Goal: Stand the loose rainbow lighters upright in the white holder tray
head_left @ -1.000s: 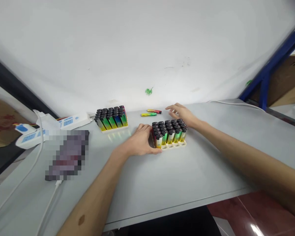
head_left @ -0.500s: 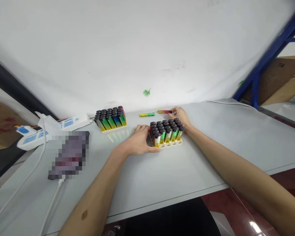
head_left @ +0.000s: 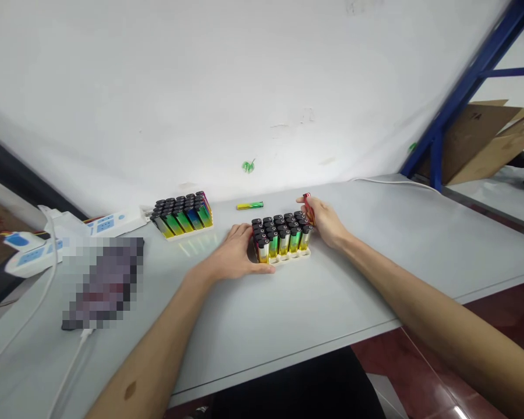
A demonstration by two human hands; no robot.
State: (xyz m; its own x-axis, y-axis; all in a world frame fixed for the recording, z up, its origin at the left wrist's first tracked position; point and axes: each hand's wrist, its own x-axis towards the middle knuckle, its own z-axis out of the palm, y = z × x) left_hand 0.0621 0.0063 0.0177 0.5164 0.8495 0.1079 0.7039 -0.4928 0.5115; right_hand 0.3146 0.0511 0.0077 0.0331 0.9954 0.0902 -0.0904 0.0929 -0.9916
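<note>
My left hand (head_left: pixel 231 254) braces the left end of a white tray (head_left: pixel 290 258), its thumb along the front edge and its fingers at the side. Upright lighters (head_left: pixel 283 237) with black tops and shiny green, silver and yellow bodies stand in rows in that tray; the front row of holes holds none. To the right of the tray, my right hand (head_left: pixel 327 223) grips a red lighter (head_left: pixel 307 203), tilted near upright. Behind the tray, a single yellow-green lighter (head_left: pixel 250 205) lies flat on the table.
A second tray of lighters (head_left: pixel 183 216) stands at the back left. Further left are white power strips (head_left: pixel 109 223), a pixelated dark object (head_left: pixel 105 282) and a white cable (head_left: pixel 72 372). The wall (head_left: pixel 244 105) bounds the table (head_left: pixel 262 326) at the back.
My right hand has picked the red lighter up off the table, turned it near upright and brought it towards the tray's right end. My left hand stays at the tray. The view shifted slightly.
</note>
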